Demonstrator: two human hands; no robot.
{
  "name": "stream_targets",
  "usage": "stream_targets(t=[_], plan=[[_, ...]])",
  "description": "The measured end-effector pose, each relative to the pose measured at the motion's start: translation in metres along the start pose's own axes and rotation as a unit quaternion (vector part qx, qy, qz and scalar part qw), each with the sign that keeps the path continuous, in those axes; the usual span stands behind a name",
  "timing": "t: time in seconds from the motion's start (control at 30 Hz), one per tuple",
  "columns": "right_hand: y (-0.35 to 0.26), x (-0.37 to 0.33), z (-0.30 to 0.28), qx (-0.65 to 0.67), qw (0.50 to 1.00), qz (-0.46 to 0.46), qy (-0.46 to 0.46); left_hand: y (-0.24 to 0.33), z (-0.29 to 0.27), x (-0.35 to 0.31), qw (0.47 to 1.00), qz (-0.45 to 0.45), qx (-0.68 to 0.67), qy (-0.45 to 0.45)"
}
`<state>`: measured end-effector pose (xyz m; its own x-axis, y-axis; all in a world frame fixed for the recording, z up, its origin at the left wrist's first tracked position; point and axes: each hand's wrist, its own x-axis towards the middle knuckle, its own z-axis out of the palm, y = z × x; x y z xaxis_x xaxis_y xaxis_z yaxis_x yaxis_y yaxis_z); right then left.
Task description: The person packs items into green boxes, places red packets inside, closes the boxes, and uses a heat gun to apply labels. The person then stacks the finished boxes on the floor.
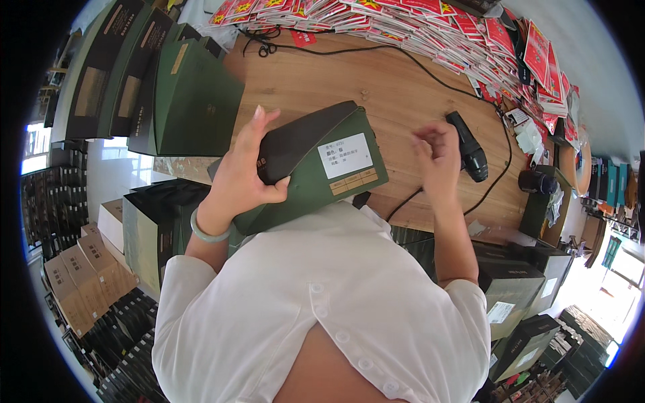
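A green box (pixel 306 193) with a dark brown lid (pixel 295 138) lies tilted at the near edge of the wooden table, against my white shirt. A white printed label (pixel 345 156) and a tan strip are on its end panel. My left hand (pixel 243 171) grips the box's left part, thumb pressed over the near side and fingers reaching past the lid. To the right of the box, apart from it, my right hand (pixel 440 158) has its fingers curled in; whatever they may hold is hidden. Close beside that hand lies a black hair dryer (pixel 468 148).
Stacked green boxes (pixel 195 101) stand at the table's left. Red-and-white printed cards (pixel 403 33) pile along the far edge. A black cord (pixel 430 72) crosses the table (pixel 316 80), with scissors (pixel 267 48) at the far left. More boxes (pixel 510 285) stand low on the right.
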<state>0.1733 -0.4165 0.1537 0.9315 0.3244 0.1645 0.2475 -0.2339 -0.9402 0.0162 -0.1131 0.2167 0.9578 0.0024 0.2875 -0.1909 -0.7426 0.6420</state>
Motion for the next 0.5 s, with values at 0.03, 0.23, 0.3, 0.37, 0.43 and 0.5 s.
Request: stream_targets(t=[0.03, 0.23, 0.3, 0.37, 0.43, 0.5], plan=[[-0.027, 0.000, 0.010, -0.036, 0.996, -0.059, -0.050, -0.001, 0.000, 0.000, 1.000, 0.008, 0.008, 0.005], [-0.078, 0.021, 0.044, -0.136, 0.960, -0.163, -0.181, -0.003, 0.001, 0.001, 1.000, 0.000, 0.006, 0.016], [-0.076, 0.023, 0.047, -0.139, 0.959, -0.147, -0.200, -0.004, 0.001, 0.001, 1.000, 0.011, 0.006, 0.023], [-0.077, 0.025, 0.049, -0.152, 0.954, -0.140, -0.216, -0.005, 0.003, 0.001, 0.999, 0.029, 0.009, 0.036], [-0.081, 0.026, 0.049, -0.177, 0.947, -0.145, -0.227, -0.006, 0.003, 0.001, 0.998, 0.040, 0.013, 0.045], [-0.086, 0.026, 0.051, -0.193, 0.943, -0.136, -0.233, -0.007, 0.003, 0.001, 0.998, 0.044, 0.010, 0.049]])
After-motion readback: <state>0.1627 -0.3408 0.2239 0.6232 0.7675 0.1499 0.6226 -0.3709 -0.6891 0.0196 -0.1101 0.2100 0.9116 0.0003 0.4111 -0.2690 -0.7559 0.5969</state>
